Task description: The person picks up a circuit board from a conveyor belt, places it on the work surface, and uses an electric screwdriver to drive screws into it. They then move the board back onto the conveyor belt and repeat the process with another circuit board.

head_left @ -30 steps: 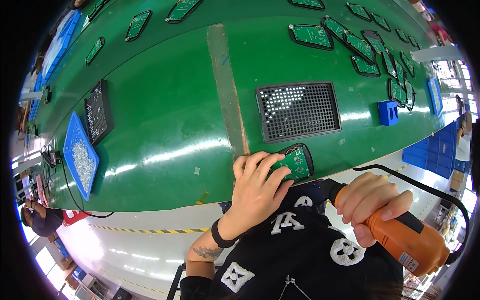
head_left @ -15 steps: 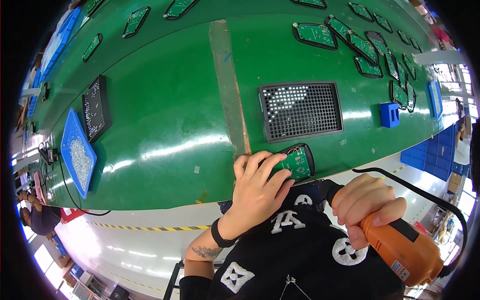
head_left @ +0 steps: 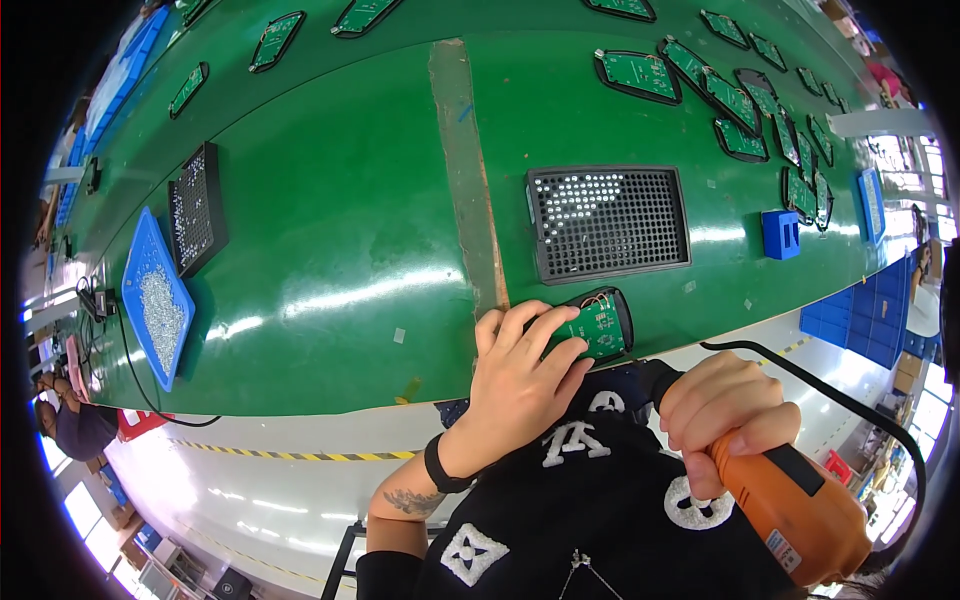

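At the table's near edge lies a green circuit board in a black casing. My left hand rests over its left part, fingers bent and thumb against it, gripping it; that side is covered. My right hand is wrapped round an orange electric screwdriver with a black nose, just off the table edge to the right of the board. The screwdriver's nose points up and left towards the casing; its bit cannot be made out. Beyond the board sits a black perforated tray with small white pieces in its far left holes.
More boards in casings lie in a cluster at the far right. A blue block stands right of the tray. At the left are a blue bin of small parts and another black tray. The screwdriver's black cable loops right.
My right hand and the screwdriver have shifted slightly left. My left hand stays on the board; the whole view has moved a little.
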Tool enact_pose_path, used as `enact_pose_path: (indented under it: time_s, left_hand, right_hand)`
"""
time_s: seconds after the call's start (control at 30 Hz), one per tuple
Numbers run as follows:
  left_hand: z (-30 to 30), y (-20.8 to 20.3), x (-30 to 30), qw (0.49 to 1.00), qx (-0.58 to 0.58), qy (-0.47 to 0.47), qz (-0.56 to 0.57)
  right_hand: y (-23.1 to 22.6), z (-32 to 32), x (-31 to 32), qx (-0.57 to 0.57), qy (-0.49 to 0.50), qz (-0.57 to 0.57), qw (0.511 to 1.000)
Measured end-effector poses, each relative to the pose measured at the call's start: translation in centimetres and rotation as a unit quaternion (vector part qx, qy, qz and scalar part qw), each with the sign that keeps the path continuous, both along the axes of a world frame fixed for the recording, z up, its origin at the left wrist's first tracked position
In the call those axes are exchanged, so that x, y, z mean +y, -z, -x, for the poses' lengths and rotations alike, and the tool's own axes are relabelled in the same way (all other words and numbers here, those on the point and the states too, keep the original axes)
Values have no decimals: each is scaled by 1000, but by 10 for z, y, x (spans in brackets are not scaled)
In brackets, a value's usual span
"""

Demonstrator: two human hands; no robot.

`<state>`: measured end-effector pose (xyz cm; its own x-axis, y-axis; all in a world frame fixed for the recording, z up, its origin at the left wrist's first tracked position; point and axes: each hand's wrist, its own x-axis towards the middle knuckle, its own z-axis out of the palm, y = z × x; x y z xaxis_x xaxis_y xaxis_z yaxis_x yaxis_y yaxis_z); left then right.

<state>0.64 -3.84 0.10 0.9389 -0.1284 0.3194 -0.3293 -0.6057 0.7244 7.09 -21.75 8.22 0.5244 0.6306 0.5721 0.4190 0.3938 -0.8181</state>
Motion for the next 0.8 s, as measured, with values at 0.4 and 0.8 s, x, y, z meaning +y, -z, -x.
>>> enact_pose_path:
  time_s: [0.4,0.8]
  left_hand:
    - [7,-10,12,999,46,-28,3]
    - [10,-9,18,990,89,-111,-9]
  right_hand:
    - [-10,-49,33,68,117,-75,988]
    - [1,-82,46,47,162,-47,985]
